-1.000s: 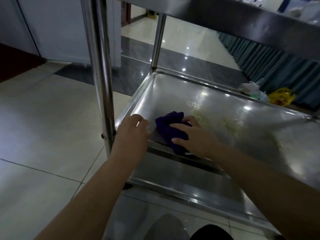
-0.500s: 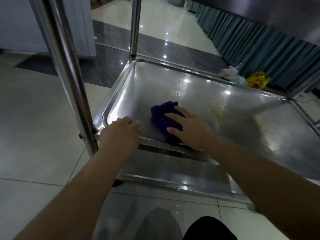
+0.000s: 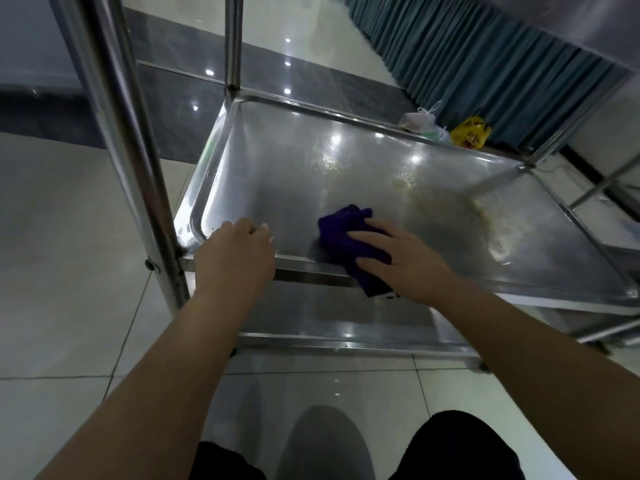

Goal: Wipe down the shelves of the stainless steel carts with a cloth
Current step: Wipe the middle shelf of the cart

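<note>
A stainless steel cart shelf [image 3: 277, 174] fills the middle of the view, with pale soapy smears toward its right half. My right hand [image 3: 405, 261] presses flat on a dark purple cloth [image 3: 341, 230] at the shelf's near edge; part of the cloth hangs over the rim. My left hand [image 3: 235, 258] grips the near rim of the shelf close to the front left upright post [image 3: 128, 133]. A lower shelf [image 3: 346, 327] shows beneath.
A second upright post [image 3: 232, 43] stands at the far left corner. White and yellow plastic bags [image 3: 471, 131] lie on the floor beyond the cart, by a teal pleated curtain [image 3: 485, 64]. Glossy tiled floor lies to the left. My knees show at the bottom.
My right hand has slid the cloth rightward along the near edge, away from my left hand, which keeps its hold on the rim. The camera has tilted down.
</note>
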